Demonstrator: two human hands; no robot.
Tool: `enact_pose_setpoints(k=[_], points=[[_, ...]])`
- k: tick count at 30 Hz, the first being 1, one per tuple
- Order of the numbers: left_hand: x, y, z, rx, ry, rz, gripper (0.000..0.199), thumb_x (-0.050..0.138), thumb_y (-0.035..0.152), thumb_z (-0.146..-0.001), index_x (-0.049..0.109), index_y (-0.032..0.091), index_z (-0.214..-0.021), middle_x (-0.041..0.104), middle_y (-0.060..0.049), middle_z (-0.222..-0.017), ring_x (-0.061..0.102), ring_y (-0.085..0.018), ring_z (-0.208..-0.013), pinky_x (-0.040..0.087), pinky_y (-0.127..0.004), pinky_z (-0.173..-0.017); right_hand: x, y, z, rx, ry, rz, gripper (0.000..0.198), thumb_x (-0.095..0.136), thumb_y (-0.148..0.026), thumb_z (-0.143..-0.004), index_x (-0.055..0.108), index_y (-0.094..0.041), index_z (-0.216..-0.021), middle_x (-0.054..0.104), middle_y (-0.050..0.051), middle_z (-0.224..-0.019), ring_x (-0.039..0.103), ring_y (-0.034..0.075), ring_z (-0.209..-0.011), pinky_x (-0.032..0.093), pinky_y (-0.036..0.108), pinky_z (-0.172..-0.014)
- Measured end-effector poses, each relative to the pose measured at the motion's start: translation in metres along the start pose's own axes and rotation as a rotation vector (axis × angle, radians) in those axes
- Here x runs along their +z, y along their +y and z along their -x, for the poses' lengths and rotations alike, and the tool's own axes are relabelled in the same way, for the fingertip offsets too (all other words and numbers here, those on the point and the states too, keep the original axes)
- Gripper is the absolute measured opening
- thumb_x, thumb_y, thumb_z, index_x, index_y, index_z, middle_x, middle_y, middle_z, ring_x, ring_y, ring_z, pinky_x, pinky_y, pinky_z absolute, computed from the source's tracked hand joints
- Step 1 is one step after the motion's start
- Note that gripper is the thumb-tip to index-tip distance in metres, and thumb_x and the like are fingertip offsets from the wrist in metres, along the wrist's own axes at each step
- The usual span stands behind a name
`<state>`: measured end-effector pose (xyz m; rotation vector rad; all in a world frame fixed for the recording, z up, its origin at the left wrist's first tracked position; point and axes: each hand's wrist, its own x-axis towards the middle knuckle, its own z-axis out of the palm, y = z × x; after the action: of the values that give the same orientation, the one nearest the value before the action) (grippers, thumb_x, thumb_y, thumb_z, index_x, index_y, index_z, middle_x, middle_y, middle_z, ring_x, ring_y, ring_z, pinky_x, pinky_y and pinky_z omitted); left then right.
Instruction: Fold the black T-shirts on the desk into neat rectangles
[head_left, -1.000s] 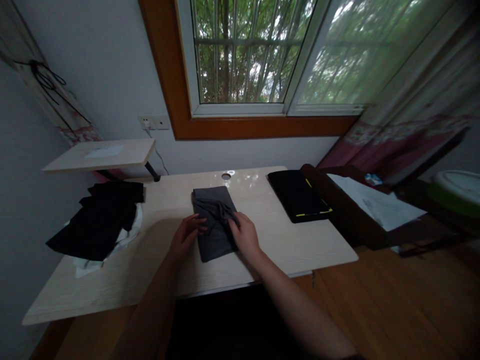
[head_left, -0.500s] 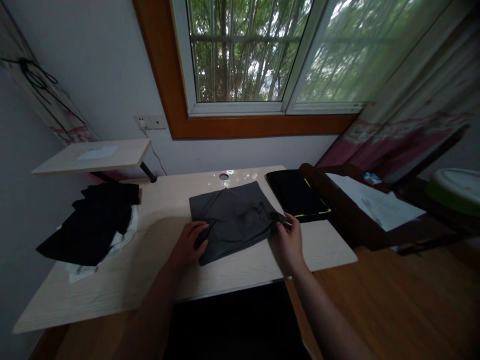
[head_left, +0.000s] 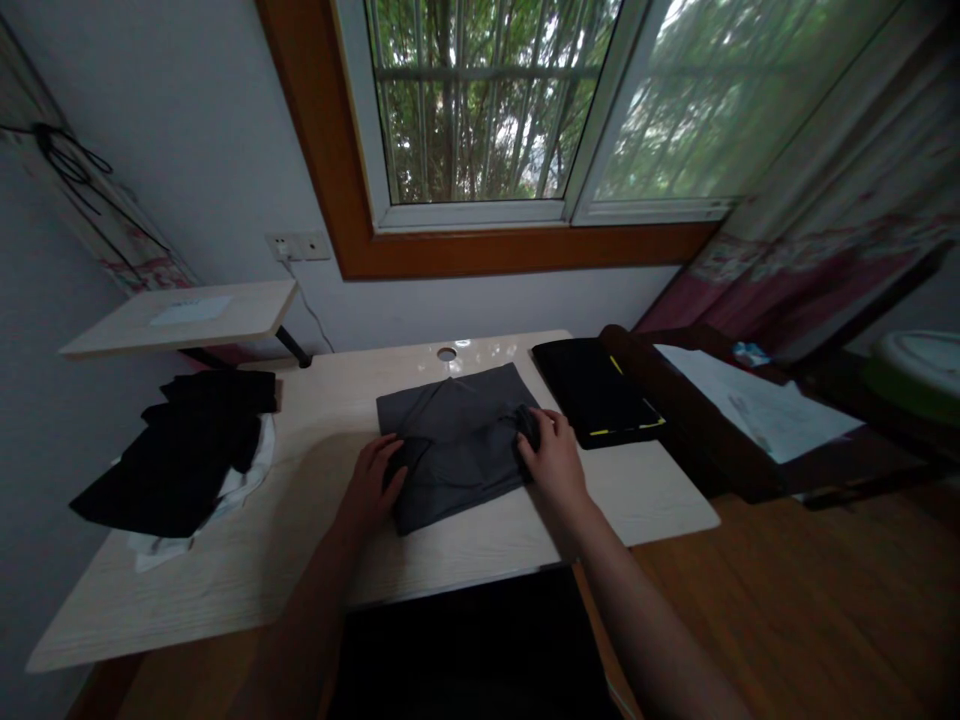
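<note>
A folded dark grey garment [head_left: 465, 430] lies in front of me on the light wooden desk, creased across its middle. At its left edge my left hand [head_left: 373, 480] is closed on the cloth, its fingertips and thumb to either side of a darker bit of fabric. My right hand [head_left: 556, 460] grips the right edge, where the cloth is folded inward and bunched under the fingers. What kind of garment it is, I cannot tell.
To the right sits a folded black garment [head_left: 592, 390] with yellow edging. On the left a heap of black clothes [head_left: 180, 450] lies over white cloth [head_left: 251, 475], near a small raised shelf [head_left: 180, 315]. A dark chair or bench [head_left: 697, 440] with paper adjoins the desk's right side.
My right hand has moved left and inward, folding the garment's right edge over, so the garment is narrower. My left hand stays at the left edge, shifted slightly.
</note>
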<state>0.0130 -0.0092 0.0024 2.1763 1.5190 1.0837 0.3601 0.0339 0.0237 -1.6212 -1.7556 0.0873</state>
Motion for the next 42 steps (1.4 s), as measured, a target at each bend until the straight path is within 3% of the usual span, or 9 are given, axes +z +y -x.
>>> enact_pose_setpoints(k=[5,13,18,22,26,30,33,38,42], points=[[0.004,-0.008,0.0,-0.119,0.013,0.011,0.044,0.058,0.035,-0.095,0.055,0.023,-0.138,0.063,-0.011,-0.122,0.06,-0.027,-0.112,0.049,-0.047,-0.101,0.021,0.014,0.008,0.037,0.035,0.017,0.052,0.058,-0.041,-0.092,0.054,-0.02,-0.14,0.055,0.017,-0.124,0.053,0.034,-0.115,0.046,0.056,-0.102],[0.005,-0.014,-0.002,-0.114,0.018,0.036,0.044,0.063,0.033,-0.091,0.06,0.025,-0.134,0.066,-0.009,-0.114,0.061,-0.027,-0.105,0.049,-0.047,-0.097,0.014,0.018,-0.001,0.246,-0.023,-0.159,0.072,0.066,-0.044,-0.082,0.045,-0.02,-0.146,0.056,0.014,-0.119,0.063,0.031,-0.105,0.053,0.049,-0.092],[0.001,-0.009,-0.001,-0.017,-0.058,0.04,0.044,0.061,0.034,-0.094,0.059,0.027,-0.137,0.067,-0.009,-0.124,0.058,-0.028,-0.112,0.046,-0.047,-0.101,0.022,0.03,-0.015,0.419,-0.101,-0.464,0.082,0.075,-0.042,-0.07,0.045,-0.023,-0.143,0.066,0.01,-0.115,0.067,0.03,-0.104,0.053,0.049,-0.094],[-0.003,-0.005,-0.001,0.034,-0.103,0.042,0.04,0.059,0.034,-0.096,0.062,0.029,-0.136,0.068,-0.008,-0.122,0.056,-0.027,-0.113,0.045,-0.047,-0.103,0.028,0.013,-0.02,0.553,-0.072,-0.852,0.083,0.077,-0.042,-0.068,0.043,-0.024,-0.142,0.064,0.014,-0.132,0.068,0.028,-0.109,0.057,0.045,-0.091],[-0.001,-0.005,-0.003,0.023,-0.123,0.016,0.036,0.054,0.037,-0.099,0.066,0.031,-0.133,0.067,-0.008,-0.12,0.055,-0.026,-0.115,0.044,-0.047,-0.105,0.027,-0.024,-0.024,0.437,-0.03,-0.968,0.076,0.075,-0.039,-0.073,0.044,-0.024,-0.141,0.06,0.015,-0.14,0.063,0.028,-0.123,0.054,0.046,-0.099],[0.004,-0.01,-0.002,-0.013,-0.138,-0.006,0.037,0.048,0.038,-0.102,0.066,0.03,-0.134,0.065,-0.008,-0.126,0.053,-0.025,-0.118,0.043,-0.049,-0.108,0.027,-0.047,-0.028,0.257,-0.007,-0.911,0.06,0.072,-0.032,-0.077,0.054,-0.022,-0.133,0.062,0.013,-0.138,0.056,0.026,-0.131,0.041,0.048,-0.115],[0.006,-0.014,-0.002,-0.053,-0.112,0.021,0.04,0.044,0.04,-0.103,0.065,0.029,-0.135,0.064,-0.008,-0.132,0.053,-0.025,-0.123,0.042,-0.05,-0.112,0.03,-0.047,-0.024,0.284,0.025,-0.89,0.062,0.075,-0.034,-0.076,0.054,-0.022,-0.134,0.059,0.013,-0.14,0.055,0.026,-0.132,0.041,0.047,-0.115],[0.0,-0.015,-0.004,-0.165,0.062,0.154,0.044,0.042,0.043,-0.104,0.063,0.026,-0.137,0.06,-0.009,-0.138,0.053,-0.024,-0.13,0.037,-0.047,-0.118,0.029,-0.031,0.002,0.486,-0.031,-0.868,0.087,0.078,-0.046,-0.075,0.039,-0.023,-0.149,0.062,0.013,-0.133,0.064,0.027,-0.117,0.053,0.045,-0.101],[-0.009,-0.016,-0.003,-0.313,0.271,0.284,0.047,0.042,0.048,-0.103,0.063,0.023,-0.138,0.057,-0.009,-0.142,0.05,-0.023,-0.136,0.032,-0.044,-0.122,0.016,-0.03,0.03,0.337,-0.187,-0.647,0.091,0.073,-0.044,-0.082,0.026,-0.024,-0.158,0.062,0.013,-0.135,0.064,0.028,-0.116,0.052,0.047,-0.1]])
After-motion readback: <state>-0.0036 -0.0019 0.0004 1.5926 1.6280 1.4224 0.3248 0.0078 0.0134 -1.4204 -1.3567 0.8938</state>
